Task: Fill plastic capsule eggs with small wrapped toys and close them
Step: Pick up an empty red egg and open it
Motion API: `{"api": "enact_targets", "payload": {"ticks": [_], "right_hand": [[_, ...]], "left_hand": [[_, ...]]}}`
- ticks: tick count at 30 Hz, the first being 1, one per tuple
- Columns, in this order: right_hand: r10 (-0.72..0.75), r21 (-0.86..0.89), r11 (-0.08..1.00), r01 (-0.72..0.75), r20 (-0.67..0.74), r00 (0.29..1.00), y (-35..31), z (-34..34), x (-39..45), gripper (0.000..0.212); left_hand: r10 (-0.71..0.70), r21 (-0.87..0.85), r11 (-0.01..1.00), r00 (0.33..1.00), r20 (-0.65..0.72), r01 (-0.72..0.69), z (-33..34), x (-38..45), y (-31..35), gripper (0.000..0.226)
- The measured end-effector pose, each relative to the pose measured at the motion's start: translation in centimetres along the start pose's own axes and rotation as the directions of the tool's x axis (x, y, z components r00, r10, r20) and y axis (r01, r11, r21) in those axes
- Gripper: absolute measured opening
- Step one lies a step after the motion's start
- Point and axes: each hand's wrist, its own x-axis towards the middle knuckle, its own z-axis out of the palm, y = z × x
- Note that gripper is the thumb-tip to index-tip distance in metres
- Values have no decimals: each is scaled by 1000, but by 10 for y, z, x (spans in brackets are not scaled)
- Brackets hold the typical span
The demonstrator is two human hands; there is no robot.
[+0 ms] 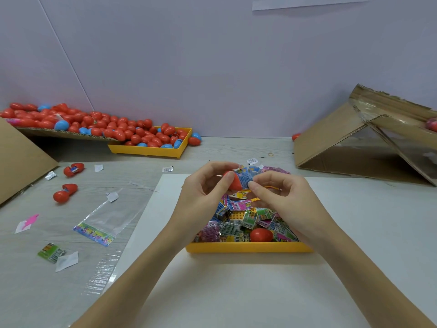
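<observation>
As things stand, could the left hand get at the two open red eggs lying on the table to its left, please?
Probably yes, once freed. The left hand holds a red egg half that the right hand is stuffing with a wrapped toy. The open eggs lie on the table unobstructed.

Red egg half point(233, 180), blue wrapped toy point(244, 178) partly inside

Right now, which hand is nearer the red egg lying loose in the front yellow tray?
The right hand. It hangs above the tray's packets, up and slightly right of the red egg. The left hand sits farther off, up and to the left, gripping a red egg half.
</observation>
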Motion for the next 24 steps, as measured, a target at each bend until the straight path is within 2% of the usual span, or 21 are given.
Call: {"api": "enact_targets", "payload": {"ticks": [5, 10, 13, 24], "right_hand": [[-47, -98, 994, 47, -2, 999, 2, 2, -3, 7], [-70, -37, 997, 69, -25, 997, 1, 4, -3, 5], [-59, -1, 998, 59, -42, 997, 0, 3, -1, 7], [-105, -82, 991, 106, 13, 994, 0, 2, -1, 6]], "left_hand": [[45, 62, 997, 999, -17, -43, 1, 1, 0, 22], [34, 65, 997, 999, -32, -32, -4, 2, 1, 22], [20, 98, 995, 1000, 11, -21, -5, 1, 1, 25], [60, 135, 989, 997, 47, -65, -1, -1, 0, 24]]}}
